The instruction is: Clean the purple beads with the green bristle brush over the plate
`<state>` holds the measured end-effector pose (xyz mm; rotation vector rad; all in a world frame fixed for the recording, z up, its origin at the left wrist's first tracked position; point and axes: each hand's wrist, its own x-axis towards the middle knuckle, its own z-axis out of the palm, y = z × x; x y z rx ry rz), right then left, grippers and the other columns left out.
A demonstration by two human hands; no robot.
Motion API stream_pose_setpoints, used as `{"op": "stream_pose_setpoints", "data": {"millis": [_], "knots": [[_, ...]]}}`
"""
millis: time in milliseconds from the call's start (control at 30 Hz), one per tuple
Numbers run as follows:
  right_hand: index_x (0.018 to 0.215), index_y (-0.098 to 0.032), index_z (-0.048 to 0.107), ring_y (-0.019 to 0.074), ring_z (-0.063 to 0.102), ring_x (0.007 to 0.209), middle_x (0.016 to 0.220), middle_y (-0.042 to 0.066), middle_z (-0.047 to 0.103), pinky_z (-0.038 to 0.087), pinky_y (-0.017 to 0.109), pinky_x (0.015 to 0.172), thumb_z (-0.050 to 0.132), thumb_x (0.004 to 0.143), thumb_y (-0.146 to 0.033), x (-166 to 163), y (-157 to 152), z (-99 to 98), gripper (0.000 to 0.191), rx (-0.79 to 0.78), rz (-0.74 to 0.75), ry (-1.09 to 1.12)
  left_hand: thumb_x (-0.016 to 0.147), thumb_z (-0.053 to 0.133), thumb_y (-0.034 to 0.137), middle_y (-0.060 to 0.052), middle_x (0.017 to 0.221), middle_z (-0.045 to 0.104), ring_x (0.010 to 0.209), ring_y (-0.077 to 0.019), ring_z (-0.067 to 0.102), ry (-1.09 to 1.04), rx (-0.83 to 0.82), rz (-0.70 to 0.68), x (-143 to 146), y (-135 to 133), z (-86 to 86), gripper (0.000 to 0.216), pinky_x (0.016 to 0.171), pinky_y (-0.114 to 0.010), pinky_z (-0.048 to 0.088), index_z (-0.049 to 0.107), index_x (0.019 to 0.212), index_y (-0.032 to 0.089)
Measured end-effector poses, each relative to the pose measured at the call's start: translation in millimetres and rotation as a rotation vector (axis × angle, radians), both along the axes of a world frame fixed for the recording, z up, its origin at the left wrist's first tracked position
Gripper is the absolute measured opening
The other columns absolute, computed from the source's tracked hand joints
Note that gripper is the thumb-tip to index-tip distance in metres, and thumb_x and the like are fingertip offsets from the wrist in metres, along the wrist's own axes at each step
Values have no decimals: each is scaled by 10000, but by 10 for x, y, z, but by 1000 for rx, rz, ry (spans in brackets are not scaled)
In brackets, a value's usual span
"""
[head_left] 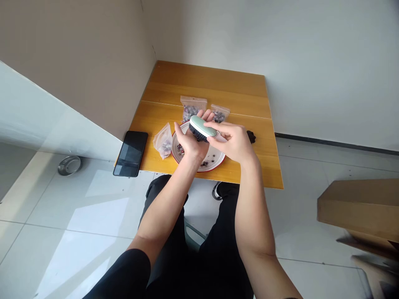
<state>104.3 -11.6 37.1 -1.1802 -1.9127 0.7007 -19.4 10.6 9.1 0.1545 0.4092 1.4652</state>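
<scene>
My right hand (234,141) grips a pale green brush (202,126) with dark bristles by its right end. The bristles press down onto the palm of my left hand (190,141), which is cupped under the brush with its fingers raised at the far side. Both hands hover over a white plate with a red rim (218,160) that holds several small dark beads. What lies in my left palm under the bristles is hidden.
On the small wooden table (205,87), three clear zip bags of beads lie around the plate: one (164,141) at its left, two (192,109) (220,113) behind it. A black phone (131,153) overhangs the left front corner. A dark small item (251,136) sits right. Cardboard box (358,207) stands at right.
</scene>
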Motion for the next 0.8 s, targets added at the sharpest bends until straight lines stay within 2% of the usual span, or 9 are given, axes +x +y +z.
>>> {"op": "stream_pose_setpoints", "data": {"millis": [167, 400, 600, 700, 800], "knots": [[1236, -250, 748, 159, 628, 791, 1020, 26, 755, 491, 289, 657, 681, 840, -208, 59, -32, 17, 404, -74, 22, -7, 958, 144, 711, -176, 1391, 648, 1416, -303, 532, 15, -15, 32, -20, 12, 0, 846, 1167, -410, 448, 622, 1308, 108], [1250, -220, 741, 178, 655, 863, 1073, 43, 756, 502, 298, 715, 653, 850, -176, -22, -26, 47, 412, 18, -11, -67, 956, 156, 703, -187, 1356, 666, 1409, -317, 538, 11, -42, 13, 26, 12, -8, 834, 1160, -454, 454, 615, 1323, 110], [1241, -245, 743, 177, 655, 867, 1118, 29, 756, 514, 289, 689, 663, 847, -218, 28, -42, 30, 403, -78, 36, -21, 963, 152, 698, -181, 1383, 652, 1400, -298, 549, 7, -30, 62, -16, 24, -10, 835, 1156, -401, 458, 601, 1338, 102], [1241, -253, 743, 185, 666, 907, 1184, 36, 745, 536, 306, 751, 671, 842, -205, -9, -34, 31, 408, -37, 39, -35, 964, 151, 690, -182, 1374, 658, 1408, -304, 541, 11, -54, 45, 29, 9, -7, 825, 1151, -420, 463, 601, 1344, 112], [1250, -242, 739, 183, 671, 894, 1136, 42, 756, 537, 317, 784, 667, 849, -192, -11, -23, 34, 410, 12, 9, -63, 962, 155, 690, -185, 1371, 658, 1395, -307, 553, 8, -60, 39, 31, 3, 1, 825, 1151, -421, 464, 600, 1343, 109]]}}
